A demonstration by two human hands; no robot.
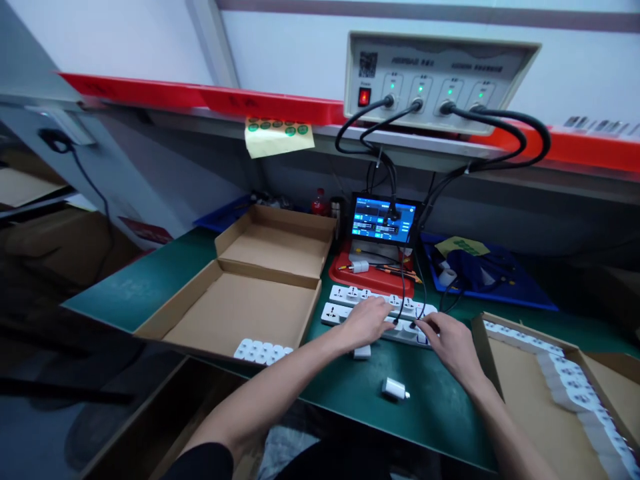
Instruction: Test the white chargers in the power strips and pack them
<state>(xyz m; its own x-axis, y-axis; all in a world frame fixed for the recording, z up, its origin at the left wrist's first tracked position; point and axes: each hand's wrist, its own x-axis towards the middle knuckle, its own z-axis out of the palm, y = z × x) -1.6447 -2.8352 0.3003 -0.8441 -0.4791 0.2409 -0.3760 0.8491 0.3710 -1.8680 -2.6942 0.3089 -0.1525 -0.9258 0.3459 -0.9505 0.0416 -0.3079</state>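
Observation:
Two white power strips lie side by side on the green table, a rear power strip point(339, 293) and a front power strip point(331, 313). My left hand point(367, 321) rests over the middle of the front strip, fingers bent close to a black cable's end; what they grip is hidden. My right hand point(453, 343) pinches a thin black cable point(421, 316) at that strip's right end. Below the left hand sits a white block point(362, 352), partly covered. A white plug-in charger point(395, 389) lies loose nearer the table's front edge.
An open cardboard box point(240, 307) at left holds small white chargers point(263, 351). Another box point(520, 373) at right contains rows of white pieces. Behind are a lit screen point(383, 220), a red tray point(345, 270) and a blue tray point(520, 293). A cabled tester point(440, 80) stands on the shelf.

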